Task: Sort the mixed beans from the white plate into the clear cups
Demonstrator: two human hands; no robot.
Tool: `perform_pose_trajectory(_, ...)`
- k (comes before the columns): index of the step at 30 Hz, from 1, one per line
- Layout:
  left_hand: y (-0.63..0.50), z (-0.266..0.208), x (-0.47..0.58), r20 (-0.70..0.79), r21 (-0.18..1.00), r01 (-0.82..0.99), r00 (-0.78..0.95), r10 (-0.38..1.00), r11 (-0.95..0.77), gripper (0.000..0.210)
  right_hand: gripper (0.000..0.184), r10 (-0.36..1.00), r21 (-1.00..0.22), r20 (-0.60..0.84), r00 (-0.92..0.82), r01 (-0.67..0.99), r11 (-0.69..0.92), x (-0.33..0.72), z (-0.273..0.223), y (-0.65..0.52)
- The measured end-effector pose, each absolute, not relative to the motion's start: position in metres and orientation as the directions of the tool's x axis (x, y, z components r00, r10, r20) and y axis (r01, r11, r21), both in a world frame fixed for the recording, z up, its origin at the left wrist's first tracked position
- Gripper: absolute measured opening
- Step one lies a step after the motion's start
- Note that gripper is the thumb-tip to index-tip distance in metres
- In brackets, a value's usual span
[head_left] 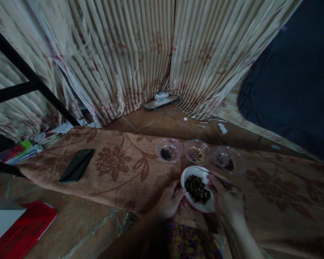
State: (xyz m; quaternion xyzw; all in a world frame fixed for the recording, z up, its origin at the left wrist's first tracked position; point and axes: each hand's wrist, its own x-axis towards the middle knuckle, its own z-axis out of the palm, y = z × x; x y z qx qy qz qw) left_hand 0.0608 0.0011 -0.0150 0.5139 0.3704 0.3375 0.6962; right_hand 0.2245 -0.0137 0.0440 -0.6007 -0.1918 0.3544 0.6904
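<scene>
Your hands are apart, one on each side of the bowl. The left hand is clamped on its left rim, thumb uppermost. The right hand pinches a thin, rod-like tool; you cannot tell here whether that hand also bears on the bowl.

The bowl is smooth and white with a narrow red rim. It is at the near edge of the bench, in front of the cups; full contact with the surface cannot be confirmed. Its mouth faces up toward you, and its outline runs longest from upper left to lower right. Inside is a grainy mix, dark with yellow specks. The tool's long axis slants the same way, its upper-left end over the bowl.

Three round, clear plastic cups stand in a row: left cup, black grains; middle cup, yellow grains; right cup, dark contents. A coarse woven floral cloth covers the bench.
</scene>
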Motion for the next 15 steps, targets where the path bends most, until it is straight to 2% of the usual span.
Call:
perform_pose_trajectory(3, 0.002, -0.012, 0.06, -0.162, 0.969, -0.078, 0.506, 0.847, 0.233, 0.05, 0.039, 0.634, -0.978, -0.198, 0.747, -0.193, -0.078, 0.244, 0.041, -0.049)
perform_pose_trajectory(5, 0.002, -0.011, 0.059, -0.165, 0.969, -0.078, 0.507, 0.846, 0.236, 0.049, 0.044, 0.637, -0.975, -0.215, 0.74, -0.123, -0.187, 0.252, 0.042, -0.072)
perform_pose_trajectory(8, 0.002, -0.009, 0.059, -0.177, 0.966, -0.077, 0.502, 0.846, 0.247, 0.049, 0.041, 0.657, -0.945, -0.195, 0.729, 0.039, -0.324, 0.254, 0.047, -0.095)
perform_pose_trajectory(10, 0.002, -0.008, 0.058, -0.181, 0.966, -0.071, 0.502, 0.846, 0.248, 0.049, 0.038, 0.682, -0.935, -0.145, 0.717, 0.127, -0.332, 0.251, 0.049, -0.103)
perform_pose_trajectory(15, 0.003, -0.007, 0.058, -0.182, 0.969, -0.057, 0.496, 0.849, 0.241, 0.046, 0.032, 0.792, -0.914, 0.025, 0.61, 0.335, -0.229, 0.248, 0.044, -0.11)
